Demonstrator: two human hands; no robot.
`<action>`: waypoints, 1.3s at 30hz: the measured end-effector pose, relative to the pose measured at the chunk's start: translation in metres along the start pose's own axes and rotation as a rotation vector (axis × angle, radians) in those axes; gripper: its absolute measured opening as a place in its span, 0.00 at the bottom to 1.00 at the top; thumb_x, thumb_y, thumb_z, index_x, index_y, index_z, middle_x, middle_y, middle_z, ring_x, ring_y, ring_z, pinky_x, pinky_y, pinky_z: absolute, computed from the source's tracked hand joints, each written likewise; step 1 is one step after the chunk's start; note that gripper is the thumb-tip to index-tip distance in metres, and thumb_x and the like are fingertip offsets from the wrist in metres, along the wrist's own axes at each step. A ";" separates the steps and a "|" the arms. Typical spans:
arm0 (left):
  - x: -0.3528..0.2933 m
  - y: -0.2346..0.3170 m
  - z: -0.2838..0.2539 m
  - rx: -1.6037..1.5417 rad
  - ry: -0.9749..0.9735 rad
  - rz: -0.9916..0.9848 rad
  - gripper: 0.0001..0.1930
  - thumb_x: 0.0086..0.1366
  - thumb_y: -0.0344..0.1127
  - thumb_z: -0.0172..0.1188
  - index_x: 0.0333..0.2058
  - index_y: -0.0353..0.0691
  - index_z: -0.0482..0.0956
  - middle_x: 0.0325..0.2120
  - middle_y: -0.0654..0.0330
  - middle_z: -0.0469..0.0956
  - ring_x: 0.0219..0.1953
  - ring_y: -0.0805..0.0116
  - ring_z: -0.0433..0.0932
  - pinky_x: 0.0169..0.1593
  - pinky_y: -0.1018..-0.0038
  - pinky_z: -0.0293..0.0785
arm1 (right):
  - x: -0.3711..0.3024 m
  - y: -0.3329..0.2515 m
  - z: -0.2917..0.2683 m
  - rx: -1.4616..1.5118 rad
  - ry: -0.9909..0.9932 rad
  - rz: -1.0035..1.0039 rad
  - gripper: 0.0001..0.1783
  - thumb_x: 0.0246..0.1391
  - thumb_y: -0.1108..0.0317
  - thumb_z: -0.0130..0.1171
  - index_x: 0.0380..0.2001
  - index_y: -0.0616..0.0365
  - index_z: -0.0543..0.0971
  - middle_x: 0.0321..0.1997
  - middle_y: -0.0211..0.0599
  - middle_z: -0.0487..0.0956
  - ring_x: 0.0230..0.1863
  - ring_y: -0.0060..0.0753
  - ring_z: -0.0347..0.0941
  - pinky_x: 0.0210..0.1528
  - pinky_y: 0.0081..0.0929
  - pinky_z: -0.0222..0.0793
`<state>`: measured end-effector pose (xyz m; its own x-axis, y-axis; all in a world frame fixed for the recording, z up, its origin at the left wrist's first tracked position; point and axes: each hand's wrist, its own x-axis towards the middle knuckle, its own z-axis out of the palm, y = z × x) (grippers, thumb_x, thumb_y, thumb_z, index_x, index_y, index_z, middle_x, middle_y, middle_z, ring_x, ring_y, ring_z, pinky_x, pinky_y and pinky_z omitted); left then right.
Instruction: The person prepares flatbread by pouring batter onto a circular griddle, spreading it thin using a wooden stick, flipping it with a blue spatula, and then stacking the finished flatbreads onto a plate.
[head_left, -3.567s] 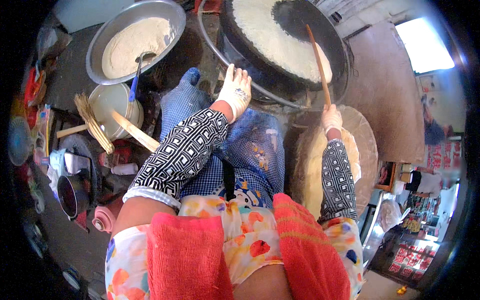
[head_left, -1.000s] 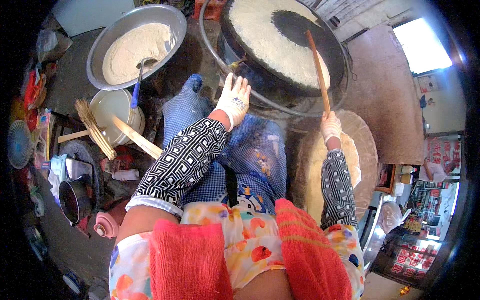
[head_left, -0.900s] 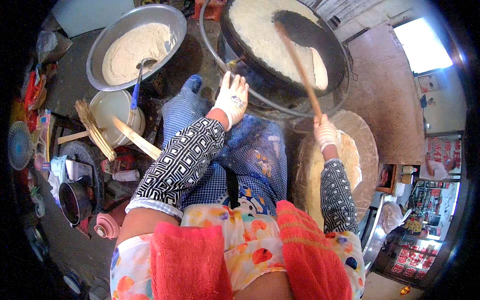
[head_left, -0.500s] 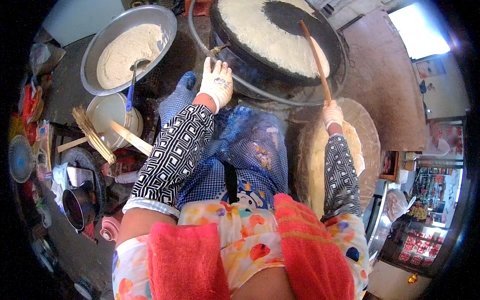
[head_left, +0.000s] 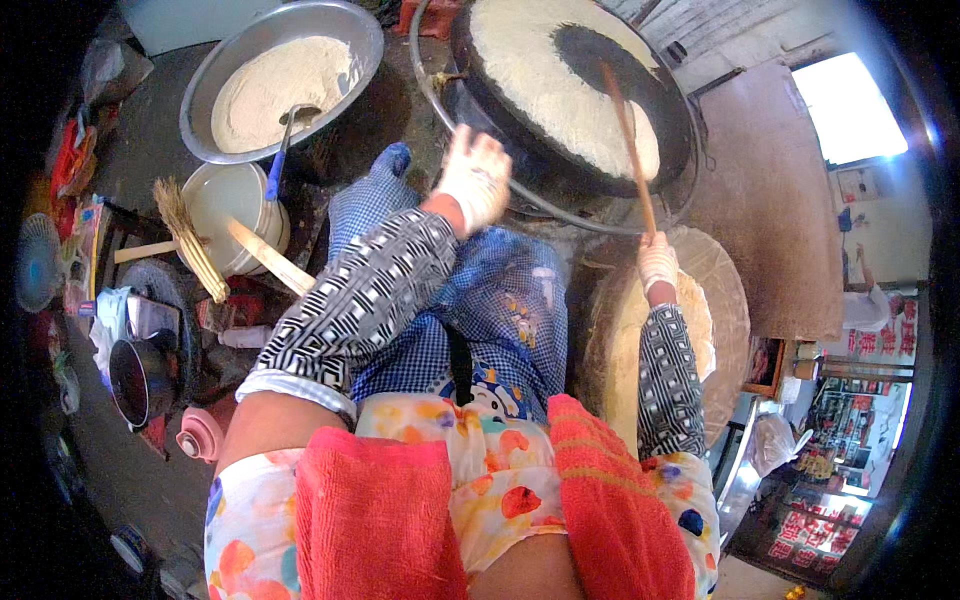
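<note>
My right hand [head_left: 657, 260], in a pale glove, grips the near end of a long wooden stick [head_left: 632, 145]. The stick reaches over a round black griddle [head_left: 592, 58], its far tip at the dark middle. Pale batter [head_left: 515, 75] lies there in a thick, broad band. My left hand [head_left: 474, 180], also gloved and slightly blurred, is held above my lap near the metal ring [head_left: 419, 70] around the griddle. Its fingers are stretched out and hold nothing. Below my right forearm, pale flat sheets [head_left: 625, 375] lie on a round brownish board [head_left: 730, 325].
A metal basin [head_left: 197, 95] of batter stands at far left, with a blue-handled ladle [head_left: 276, 172] in it. Nearer are a whitish bucket [head_left: 283, 225], a straw brush [head_left: 185, 235] and a dark pot [head_left: 140, 380]. A brown panel [head_left: 770, 200] stands at right.
The view has shifted and turned slightly. My left hand has moved right, away from the valve on the ring. My right hand, still holding the stick, has come a little nearer.
</note>
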<state>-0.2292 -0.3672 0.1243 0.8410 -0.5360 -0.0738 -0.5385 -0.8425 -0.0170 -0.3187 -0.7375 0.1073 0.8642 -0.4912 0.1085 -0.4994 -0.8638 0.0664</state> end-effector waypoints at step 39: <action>0.013 -0.076 0.014 0.129 0.011 -0.182 0.31 0.61 0.49 0.54 0.60 0.40 0.65 0.63 0.55 0.62 0.67 0.58 0.56 0.68 0.45 0.37 | 0.009 -0.022 -0.020 0.146 -0.092 0.077 0.20 0.62 0.53 0.43 0.41 0.58 0.75 0.37 0.53 0.81 0.41 0.58 0.77 0.45 0.51 0.71</action>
<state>-0.1780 -0.3097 0.1103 0.9249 -0.3773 -0.0465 -0.3798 -0.9117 -0.1569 -0.3012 -0.7204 0.1263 0.8289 -0.5592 0.0159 -0.5562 -0.8268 -0.0843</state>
